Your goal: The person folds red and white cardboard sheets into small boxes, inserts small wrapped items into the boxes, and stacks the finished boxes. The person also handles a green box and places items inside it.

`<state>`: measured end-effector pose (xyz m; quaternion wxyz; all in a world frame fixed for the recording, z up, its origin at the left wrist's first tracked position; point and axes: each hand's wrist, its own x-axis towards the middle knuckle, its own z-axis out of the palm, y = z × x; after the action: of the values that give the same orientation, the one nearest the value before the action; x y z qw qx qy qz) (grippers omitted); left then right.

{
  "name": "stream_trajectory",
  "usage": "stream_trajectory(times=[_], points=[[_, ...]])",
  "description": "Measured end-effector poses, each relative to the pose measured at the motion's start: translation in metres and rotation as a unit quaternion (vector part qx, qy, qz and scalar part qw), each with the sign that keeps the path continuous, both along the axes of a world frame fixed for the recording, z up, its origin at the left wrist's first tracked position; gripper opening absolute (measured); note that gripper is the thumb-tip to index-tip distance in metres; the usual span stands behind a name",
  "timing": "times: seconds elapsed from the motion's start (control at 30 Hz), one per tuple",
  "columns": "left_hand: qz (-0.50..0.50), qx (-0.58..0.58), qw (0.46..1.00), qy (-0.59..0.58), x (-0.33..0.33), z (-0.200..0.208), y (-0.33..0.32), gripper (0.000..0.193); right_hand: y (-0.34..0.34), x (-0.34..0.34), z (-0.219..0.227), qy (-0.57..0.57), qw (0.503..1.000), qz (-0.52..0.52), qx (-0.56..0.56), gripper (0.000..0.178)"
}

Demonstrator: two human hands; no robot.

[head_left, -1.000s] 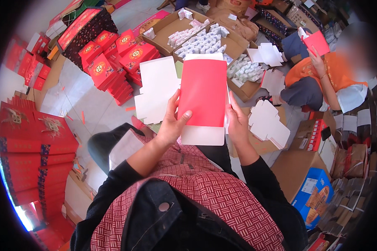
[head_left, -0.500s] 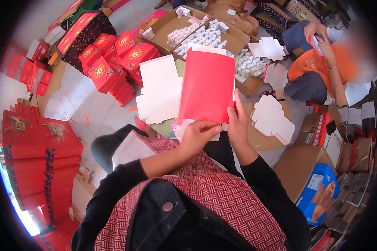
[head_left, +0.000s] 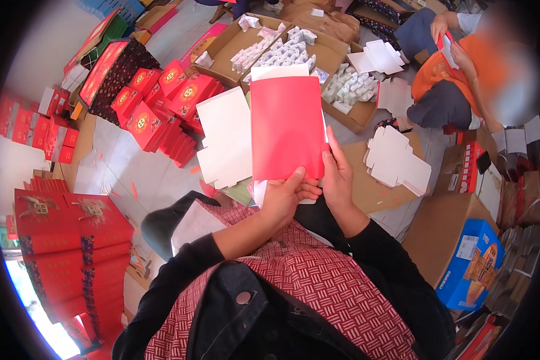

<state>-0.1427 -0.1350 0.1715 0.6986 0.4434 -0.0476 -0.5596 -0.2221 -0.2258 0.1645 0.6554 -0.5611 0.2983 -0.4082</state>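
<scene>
Above my lap I hold a red cardboard box blank (head_left: 287,129), white at its upper flap and lower edge. My left hand (head_left: 285,195) is closed on its lower edge, thumb on top and fingers curled below. At the lower right corner my right hand (head_left: 338,180) grips the side edge, fingers reaching up along it. Just left of the red piece lies a flat white cardboard blank (head_left: 225,135), partly overlapped by it. Another stack of white blanks (head_left: 396,162) rests on brown cardboard to the right.
Red boxes (head_left: 144,129) are heaped at the far left, and taller red cartons (head_left: 72,240) stand near left. Trays of small white packets (head_left: 288,54) lie ahead. A person in orange (head_left: 441,75) sits at the far right. A large brown carton (head_left: 438,228) stands at near right.
The red box blank has shifted slightly left and turned more upright. My left hand has turned, with its fingers now showing under the lower edge. My right hand still grips the right side.
</scene>
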Motion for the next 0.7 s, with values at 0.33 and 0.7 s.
stream_trajectory(times=[0.33, 0.7], points=[[-0.019, -0.067, 0.997, 0.023, 0.004, -0.002, 0.004, 0.023, -0.001, -0.002, -0.006, 0.051, 0.997, -0.021, -0.059, 0.043], [-0.04, -0.04, 0.998, 0.015, 0.004, -0.003, 0.002, 0.024, 0.004, 0.001, 0.009, 0.014, 1.0, 0.012, 0.012, 0.044]])
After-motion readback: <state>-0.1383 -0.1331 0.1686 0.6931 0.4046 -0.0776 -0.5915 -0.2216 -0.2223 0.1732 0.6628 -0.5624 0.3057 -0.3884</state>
